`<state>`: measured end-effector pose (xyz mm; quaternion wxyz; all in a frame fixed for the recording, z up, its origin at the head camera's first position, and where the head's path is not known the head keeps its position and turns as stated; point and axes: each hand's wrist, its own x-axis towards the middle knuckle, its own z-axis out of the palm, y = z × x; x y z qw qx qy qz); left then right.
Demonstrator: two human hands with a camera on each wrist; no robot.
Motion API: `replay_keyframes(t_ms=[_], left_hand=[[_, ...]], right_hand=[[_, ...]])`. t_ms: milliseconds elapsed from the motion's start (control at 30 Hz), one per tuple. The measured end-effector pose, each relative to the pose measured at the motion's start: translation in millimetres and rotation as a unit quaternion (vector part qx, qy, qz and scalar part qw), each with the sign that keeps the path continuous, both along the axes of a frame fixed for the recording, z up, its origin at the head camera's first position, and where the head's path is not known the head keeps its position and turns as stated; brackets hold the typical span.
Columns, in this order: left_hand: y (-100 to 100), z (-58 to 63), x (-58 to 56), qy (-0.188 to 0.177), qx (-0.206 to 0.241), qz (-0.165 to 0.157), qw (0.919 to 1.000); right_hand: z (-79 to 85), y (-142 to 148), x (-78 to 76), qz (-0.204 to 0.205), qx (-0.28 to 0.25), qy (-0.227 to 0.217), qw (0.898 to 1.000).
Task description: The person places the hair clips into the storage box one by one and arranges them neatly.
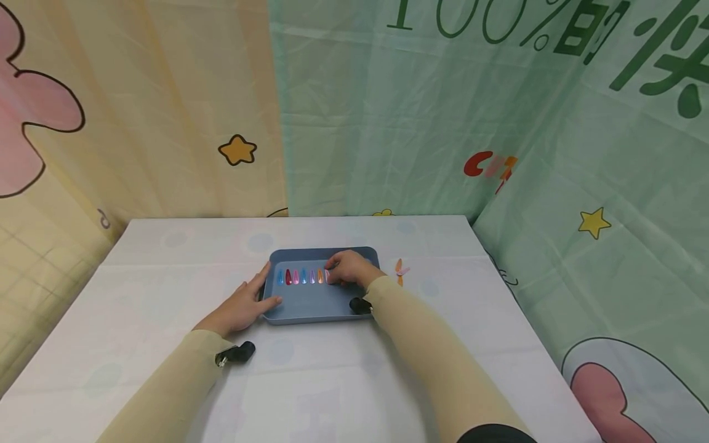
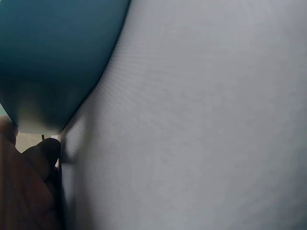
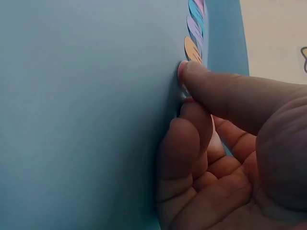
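A blue-grey tray [image 1: 310, 304] lies on the table with a row of teardrop-shaped hair clips [image 1: 288, 277] in blue, red, pink, purple and orange. At the row's right end my right hand [image 1: 350, 269] pinches a pink hair clip [image 3: 182, 73] between thumb and fingers, low over the tray. Beside it in the right wrist view lies an orange hair clip [image 3: 192, 48]. My left hand [image 1: 239, 309] rests at the tray's left end, fingers stretched along the rim and thumb over the front corner. The left wrist view shows that hand [image 2: 26, 184] against the tray's outer wall [image 2: 57, 57].
To the right of the tray, a few more hair clips [image 1: 399, 267], orange and pink, lie on the white tablecloth [image 1: 310, 381]. Printed curtains [image 1: 354, 123] hang behind the table and along its sides.
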<state>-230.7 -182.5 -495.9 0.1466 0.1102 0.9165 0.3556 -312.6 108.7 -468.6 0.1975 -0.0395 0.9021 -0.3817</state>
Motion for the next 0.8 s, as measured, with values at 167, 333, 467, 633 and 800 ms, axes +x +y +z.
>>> replay_keyframes(t_ms=[167,333,467,633,800], left_hand=[[-0.2,0.5,0.5,0.003,-0.001,-0.001,1.0],[0.8,1.8,0.7,0.005,0.002,-0.002,1.0],[1.4,2.5,1.1,0.002,-0.002,-0.001,1.0],[1.6,3.7,1.9,-0.005,-0.005,0.001,1.0],[1.7,3.8,2.2,-0.004,-0.004,-0.001,1.0]], right_hand=[[0.4,-1.3,1.8,0.001,0.001,0.001,1.0],[-0.6,-2.8,2.5,-0.011,-0.004,0.004,1.0],[-1.3,-2.6,2.1,-0.012,0.0,0.007,1.0],[-1.4,-2.4,2.0,-0.013,0.0,0.003,1.0],[-0.8,-2.5,2.7,-0.016,-0.002,0.005,1.0]])
